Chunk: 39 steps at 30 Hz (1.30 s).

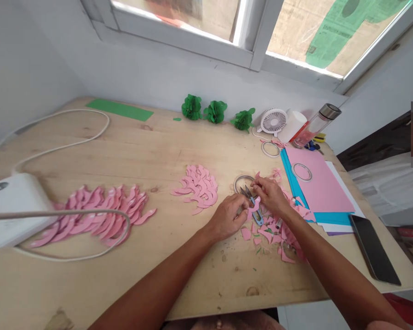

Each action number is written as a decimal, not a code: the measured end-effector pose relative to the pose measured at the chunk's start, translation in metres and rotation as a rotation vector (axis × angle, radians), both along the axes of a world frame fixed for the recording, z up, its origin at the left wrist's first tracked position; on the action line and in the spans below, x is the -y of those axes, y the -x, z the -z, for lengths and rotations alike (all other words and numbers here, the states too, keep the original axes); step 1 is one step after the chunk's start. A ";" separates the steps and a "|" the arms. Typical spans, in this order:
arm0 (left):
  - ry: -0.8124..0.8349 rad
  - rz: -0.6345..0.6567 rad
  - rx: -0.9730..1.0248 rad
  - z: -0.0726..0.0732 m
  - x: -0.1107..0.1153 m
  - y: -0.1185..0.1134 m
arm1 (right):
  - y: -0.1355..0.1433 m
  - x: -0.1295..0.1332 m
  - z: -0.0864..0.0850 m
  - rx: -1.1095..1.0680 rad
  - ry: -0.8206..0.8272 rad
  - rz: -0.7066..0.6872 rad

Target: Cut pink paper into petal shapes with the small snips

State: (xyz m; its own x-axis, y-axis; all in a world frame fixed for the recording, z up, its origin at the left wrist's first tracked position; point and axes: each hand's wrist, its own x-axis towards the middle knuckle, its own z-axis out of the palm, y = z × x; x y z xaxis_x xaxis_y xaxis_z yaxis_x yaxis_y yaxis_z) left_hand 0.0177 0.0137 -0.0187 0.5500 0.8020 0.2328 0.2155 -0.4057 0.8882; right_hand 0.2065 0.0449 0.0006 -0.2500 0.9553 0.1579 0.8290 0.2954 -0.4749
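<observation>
My left hand [231, 214] is closed in a pinch on a curved pink paper piece [253, 210]. My right hand [269, 193] is closed too, its fingertips pressed together beside a ring-shaped tape roll [240, 180]; whatever they hold is too small to make out. Below and between the hands lie small thread snips [258, 217] with grey-blue handles, blades pointing away from me. Pink paper scraps [267, 234] are scattered under and around my right forearm. Left of my hands is a pile of curved pink paper pieces [200, 185].
Overlapping pink strips [99, 211] lie at left beside a white power bank [17, 206] with a looping cable. Three green paper shapes, including one [192, 108], stand along the wall. At right are a fan [274, 121], bottle [318, 123], coloured sheets [325, 188] and phone [374, 249].
</observation>
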 end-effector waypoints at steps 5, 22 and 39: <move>0.004 0.005 0.011 -0.001 0.000 0.000 | 0.000 -0.001 0.000 -0.079 0.087 -0.003; -0.025 -0.012 0.000 0.000 -0.001 -0.001 | 0.014 -0.015 -0.020 0.143 0.302 0.024; -0.006 -0.001 0.002 0.001 -0.001 -0.001 | 0.015 -0.026 -0.022 0.275 0.285 -0.027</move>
State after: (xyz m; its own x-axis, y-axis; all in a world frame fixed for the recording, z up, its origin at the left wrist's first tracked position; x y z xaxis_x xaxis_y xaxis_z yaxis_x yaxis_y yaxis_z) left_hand 0.0188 0.0142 -0.0195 0.5490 0.8009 0.2390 0.2137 -0.4110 0.8863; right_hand 0.1916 0.0708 0.0229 -0.2712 0.9437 -0.1893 0.9306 0.2068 -0.3019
